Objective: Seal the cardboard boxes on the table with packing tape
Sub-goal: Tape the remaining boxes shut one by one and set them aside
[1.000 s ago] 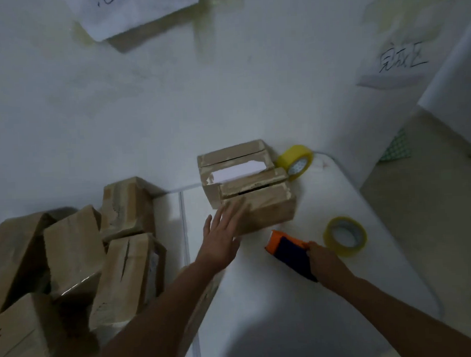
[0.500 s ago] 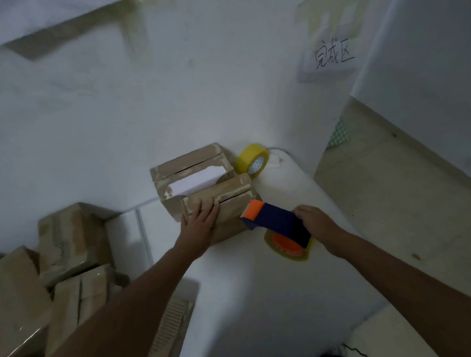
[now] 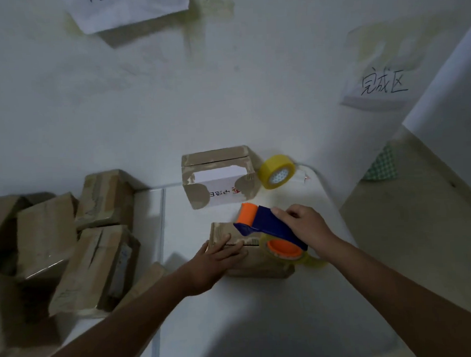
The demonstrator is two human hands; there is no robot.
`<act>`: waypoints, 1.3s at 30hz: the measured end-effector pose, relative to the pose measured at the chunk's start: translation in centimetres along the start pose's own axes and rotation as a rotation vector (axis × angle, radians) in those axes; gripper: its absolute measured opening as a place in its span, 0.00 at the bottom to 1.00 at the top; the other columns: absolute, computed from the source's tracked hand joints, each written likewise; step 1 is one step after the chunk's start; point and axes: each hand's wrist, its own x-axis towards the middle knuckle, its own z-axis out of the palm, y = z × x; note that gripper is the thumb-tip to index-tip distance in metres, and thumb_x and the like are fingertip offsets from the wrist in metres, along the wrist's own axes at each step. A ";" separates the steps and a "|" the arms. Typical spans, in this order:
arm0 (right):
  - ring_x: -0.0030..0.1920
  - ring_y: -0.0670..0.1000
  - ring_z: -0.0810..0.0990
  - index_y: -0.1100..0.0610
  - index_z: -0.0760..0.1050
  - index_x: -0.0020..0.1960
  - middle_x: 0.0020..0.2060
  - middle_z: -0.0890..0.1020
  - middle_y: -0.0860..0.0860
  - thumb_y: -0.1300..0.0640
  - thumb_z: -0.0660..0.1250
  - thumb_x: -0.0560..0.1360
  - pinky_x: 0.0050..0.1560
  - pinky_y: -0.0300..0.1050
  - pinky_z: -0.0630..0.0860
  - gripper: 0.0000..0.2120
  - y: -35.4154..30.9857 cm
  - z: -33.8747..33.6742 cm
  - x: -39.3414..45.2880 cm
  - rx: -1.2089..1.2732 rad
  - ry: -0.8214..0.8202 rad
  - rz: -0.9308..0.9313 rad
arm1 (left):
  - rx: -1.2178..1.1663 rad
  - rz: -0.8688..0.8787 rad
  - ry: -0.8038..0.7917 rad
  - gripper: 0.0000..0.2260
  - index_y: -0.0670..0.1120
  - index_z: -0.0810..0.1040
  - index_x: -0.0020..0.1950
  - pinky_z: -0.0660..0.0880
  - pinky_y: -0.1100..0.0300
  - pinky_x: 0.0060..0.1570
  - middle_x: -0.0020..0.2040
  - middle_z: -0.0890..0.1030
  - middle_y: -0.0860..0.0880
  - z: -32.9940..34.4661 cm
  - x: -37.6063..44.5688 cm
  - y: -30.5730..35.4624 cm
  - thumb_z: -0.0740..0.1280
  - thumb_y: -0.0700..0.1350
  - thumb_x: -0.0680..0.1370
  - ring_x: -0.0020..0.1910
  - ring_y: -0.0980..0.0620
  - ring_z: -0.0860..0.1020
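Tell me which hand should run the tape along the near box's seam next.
Right. The right hand already grips the tape dispenser over the near box, while the left hand rests flat on the flaps, holding them down.

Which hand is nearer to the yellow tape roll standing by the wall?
Right. The right hand grips the tape dispenser just below the yellow tape roll, apart from it. The left hand rests on the near box, farther down and left.

white table (image 3: pixel 262 325); on it two cardboard boxes (image 3: pixel 255 261) (image 3: pixel 218 176); a yellow tape roll (image 3: pixel 277 171).
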 end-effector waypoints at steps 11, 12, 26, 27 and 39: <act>0.34 0.51 0.79 0.60 0.79 0.43 0.36 0.82 0.55 0.35 0.58 0.77 0.34 0.40 0.70 0.28 0.7 0.2 0.9 -0.192 -0.085 -0.022 | 0.016 -0.274 -0.089 0.49 0.48 0.46 0.82 0.40 0.44 0.76 0.82 0.43 0.47 -3.9 4.5 -0.8 0.69 0.66 0.73 0.80 0.45 0.42; 0.34 0.51 0.79 0.61 0.79 0.43 0.36 0.82 0.56 0.35 0.58 0.77 0.34 0.40 0.70 0.29 0.8 0.0 0.9 -0.180 -0.095 -0.017 | 0.009 -0.259 -0.083 0.49 0.48 0.47 0.82 0.43 0.43 0.76 0.82 0.45 0.47 -3.9 4.6 -1.1 0.69 0.66 0.72 0.80 0.45 0.44; 0.22 0.42 0.70 0.52 0.69 0.26 0.19 0.70 0.46 0.40 0.63 0.77 0.31 0.38 0.66 0.25 -0.9 2.3 -2.3 -0.062 0.005 -0.098 | -0.122 0.081 0.034 0.43 0.54 0.57 0.80 0.58 0.47 0.75 0.78 0.61 0.50 -2.1 1.2 -0.9 0.69 0.68 0.70 0.75 0.49 0.61; 0.22 0.42 0.70 0.52 0.69 0.25 0.19 0.70 0.47 0.39 0.63 0.76 0.32 0.40 0.67 0.25 -0.6 3.0 -2.4 -0.068 0.012 -0.114 | -0.140 0.062 0.032 0.43 0.55 0.57 0.79 0.58 0.46 0.75 0.78 0.62 0.51 -1.9 1.1 -1.0 0.69 0.69 0.70 0.75 0.49 0.61; 0.26 0.52 0.72 0.63 0.72 0.32 0.25 0.72 0.57 0.28 0.53 0.71 0.31 0.48 0.68 0.38 3.5 5.2 -3.8 -0.061 0.144 -0.204 | -0.615 -0.375 0.427 0.21 0.51 0.79 0.64 0.65 0.53 0.71 0.69 0.75 0.54 -2.6 -1.2 0.9 0.57 0.62 0.80 0.70 0.54 0.69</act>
